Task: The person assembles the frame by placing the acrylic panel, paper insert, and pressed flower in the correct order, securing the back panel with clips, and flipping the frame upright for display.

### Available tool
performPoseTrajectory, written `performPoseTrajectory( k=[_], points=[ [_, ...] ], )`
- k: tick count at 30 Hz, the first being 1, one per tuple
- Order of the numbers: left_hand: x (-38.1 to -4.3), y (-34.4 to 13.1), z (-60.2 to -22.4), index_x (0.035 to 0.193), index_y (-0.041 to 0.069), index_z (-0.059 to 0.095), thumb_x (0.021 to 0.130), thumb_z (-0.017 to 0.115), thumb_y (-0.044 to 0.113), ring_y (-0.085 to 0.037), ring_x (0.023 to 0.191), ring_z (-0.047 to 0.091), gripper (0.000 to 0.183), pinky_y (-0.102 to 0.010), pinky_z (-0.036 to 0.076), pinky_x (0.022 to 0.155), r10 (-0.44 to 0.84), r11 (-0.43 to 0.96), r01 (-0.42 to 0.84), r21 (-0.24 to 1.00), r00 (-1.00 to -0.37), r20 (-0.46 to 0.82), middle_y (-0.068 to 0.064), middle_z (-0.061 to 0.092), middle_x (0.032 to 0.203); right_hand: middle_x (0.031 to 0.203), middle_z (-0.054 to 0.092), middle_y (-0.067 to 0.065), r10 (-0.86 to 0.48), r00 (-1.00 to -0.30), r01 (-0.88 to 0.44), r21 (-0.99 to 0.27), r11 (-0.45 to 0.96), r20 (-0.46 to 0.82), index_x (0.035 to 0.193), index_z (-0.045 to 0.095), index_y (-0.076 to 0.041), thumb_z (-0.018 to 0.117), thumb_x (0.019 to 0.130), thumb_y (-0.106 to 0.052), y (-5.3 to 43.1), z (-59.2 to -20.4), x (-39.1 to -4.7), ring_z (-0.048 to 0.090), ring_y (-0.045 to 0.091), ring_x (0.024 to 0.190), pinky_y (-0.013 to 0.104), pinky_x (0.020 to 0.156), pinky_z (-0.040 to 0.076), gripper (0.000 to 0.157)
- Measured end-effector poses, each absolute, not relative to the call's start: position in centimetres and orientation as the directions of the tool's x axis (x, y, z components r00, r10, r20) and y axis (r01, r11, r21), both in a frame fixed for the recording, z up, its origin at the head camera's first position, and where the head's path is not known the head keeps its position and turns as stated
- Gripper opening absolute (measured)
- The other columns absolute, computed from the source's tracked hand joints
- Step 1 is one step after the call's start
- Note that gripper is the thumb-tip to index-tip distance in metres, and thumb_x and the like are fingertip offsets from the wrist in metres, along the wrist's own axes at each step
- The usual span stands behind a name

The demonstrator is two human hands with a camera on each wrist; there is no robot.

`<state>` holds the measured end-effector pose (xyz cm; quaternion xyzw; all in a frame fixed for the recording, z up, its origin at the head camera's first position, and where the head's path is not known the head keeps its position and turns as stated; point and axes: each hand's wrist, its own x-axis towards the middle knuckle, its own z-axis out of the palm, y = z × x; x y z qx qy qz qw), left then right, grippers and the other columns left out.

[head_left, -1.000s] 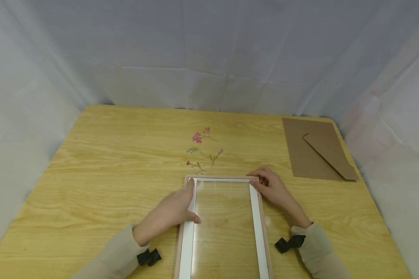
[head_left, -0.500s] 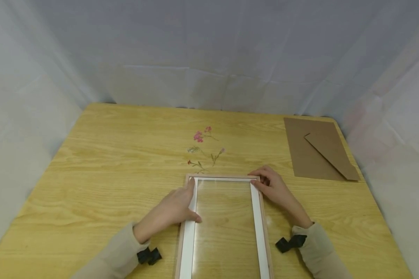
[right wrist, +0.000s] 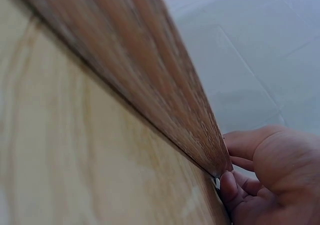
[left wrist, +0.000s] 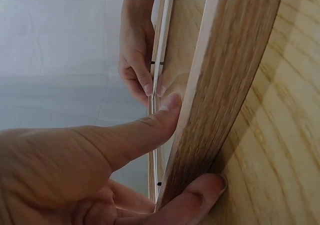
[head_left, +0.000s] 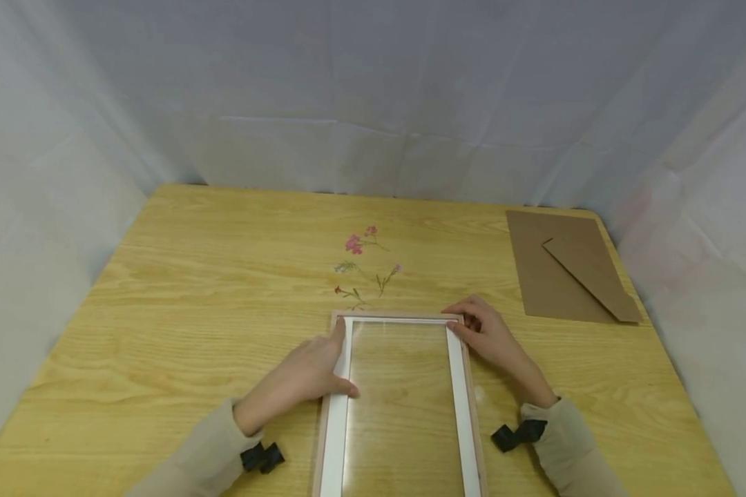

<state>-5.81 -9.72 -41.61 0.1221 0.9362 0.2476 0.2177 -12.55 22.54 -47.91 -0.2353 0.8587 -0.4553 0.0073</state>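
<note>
A picture frame with a pale wooden rim lies flat near me, its lower part cut off by the head view's edge. White strips run down both inner sides of its clear pane. My left hand grips the left side near the far corner. In the left wrist view its thumb lies over the wooden rim, with fingers against the outer side. At the far right corner my right hand pinches the rim. The right wrist view shows its fingers at the corner's end.
Beyond the frame lie several pressed flowers: a pink one, a pale green sprig, a purple one and a red one. A brown backing board with a stand leg lies at the back right.
Both hands keep their places on the picture frame. The whole head view has shifted very slightly; otherwise the flowers and board stay as they were.
</note>
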Motion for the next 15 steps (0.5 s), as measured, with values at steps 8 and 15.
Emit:
performPoseTrajectory(
  k=[8, 15],
  points=[
    [-6.1, -10.3, -41.4, 0.155, -0.008, 0.006, 0.061, 0.093, 0.041, -0.013, 0.056, 0.043, 0.137, -0.029, 0.046, 0.059, 0.381, 0.854, 0.164, 0.493, -0.844, -0.379, -0.008, 0.058, 0.076, 0.091, 0.054, 0.003, -0.461, -0.873, -0.402, -0.77, 0.496, 0.159, 0.119, 0.068, -0.003, 0.069, 0.093, -0.008, 22.9, -47.4, -12.7, 0.048, 0.015, 0.073, 0.026, 0.062, 0.044, 0.026],
    [-5.8, -10.1, -41.5, 0.155, -0.007, 0.012, 0.06, 0.093, 0.041, -0.025, 0.076, 0.061, 0.133, -0.037, 0.054, 0.075, 0.364, 0.863, 0.159, 0.479, -0.853, -0.373, -0.021, 0.066, 0.099, 0.132, 0.053, 0.021, -0.618, -0.778, -0.532, -0.642, 0.552, 0.113, 0.138, 0.051, 0.006, 0.075, 0.089, -0.014, 24.2, -45.7, -11.3, 0.054, 0.036, 0.114, 0.051, 0.093, 0.049, 0.058]
  ],
)
